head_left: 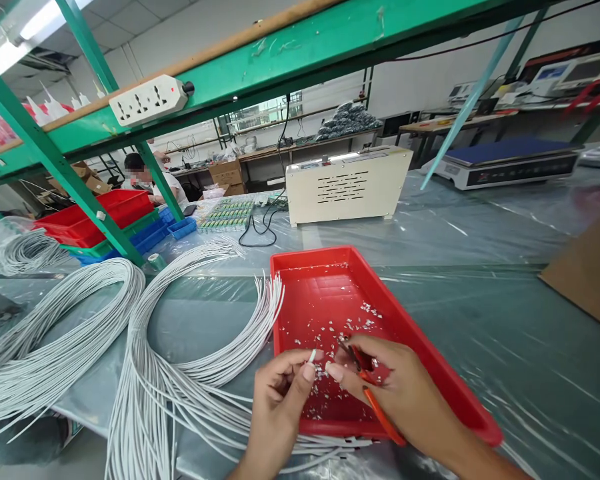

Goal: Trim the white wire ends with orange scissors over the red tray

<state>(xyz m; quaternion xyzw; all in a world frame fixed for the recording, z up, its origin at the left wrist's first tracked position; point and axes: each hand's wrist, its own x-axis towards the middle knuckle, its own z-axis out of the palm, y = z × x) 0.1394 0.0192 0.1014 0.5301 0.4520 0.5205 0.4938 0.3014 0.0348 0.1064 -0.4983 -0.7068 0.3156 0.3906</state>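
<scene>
My left hand (pixel 283 400) pinches the end of a white cable (pixel 313 356) between thumb and fingertips, its tip pointing up. Close beside it, my right hand (pixel 405 387) is wrapped round a pair of cutters with orange handles (pixel 380 413). The cutters' dark jaws (pixel 347 345) are partly hidden by the fingers. Both hands are over a red plastic tray (pixel 350 257), whose floor is scattered with small white and silvery scraps (pixel 367 325). A large bundle of white cables (pixel 200 370) curves to the left of the tray, and some strands run under its near edge.
More coiled cable (pixel 70 333) lies at left. Behind the tray stand a beige metal box (pixel 347 187), circuit boards (pixel 227 215) and stacked bins (pixel 100 217). A scale (pixel 505 163) and cardboard (pixel 587 267) are at right. A green shelf beam (pixel 280 60) crosses overhead; a person (pixel 173 187) sits beyond.
</scene>
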